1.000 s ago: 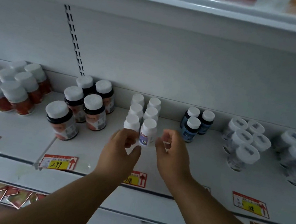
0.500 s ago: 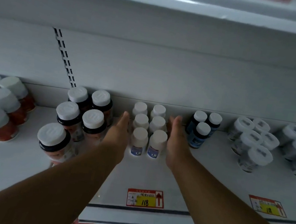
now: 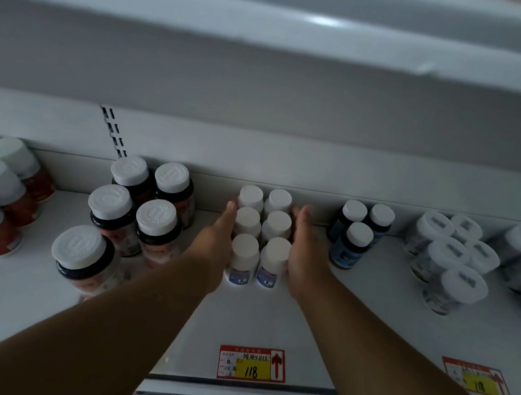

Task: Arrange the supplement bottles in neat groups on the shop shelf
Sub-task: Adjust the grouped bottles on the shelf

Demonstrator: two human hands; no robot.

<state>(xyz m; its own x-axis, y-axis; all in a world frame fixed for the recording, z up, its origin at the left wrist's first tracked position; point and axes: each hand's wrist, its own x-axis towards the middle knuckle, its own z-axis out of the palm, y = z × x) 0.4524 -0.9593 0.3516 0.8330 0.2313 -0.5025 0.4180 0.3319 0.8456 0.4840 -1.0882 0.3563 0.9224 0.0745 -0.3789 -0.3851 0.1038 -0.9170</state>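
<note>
Squarely between the flat, straight-fingered left hand and right hand, the six small white bottles are pressed together on the shelf.

A red-and-yellow price tag marked 118 is fixed to the front shelf edge, nearer the viewer than the fingers. A second price tag sits right of them. A slotted upright strip runs up the back panel, left of the fingers.
</note>
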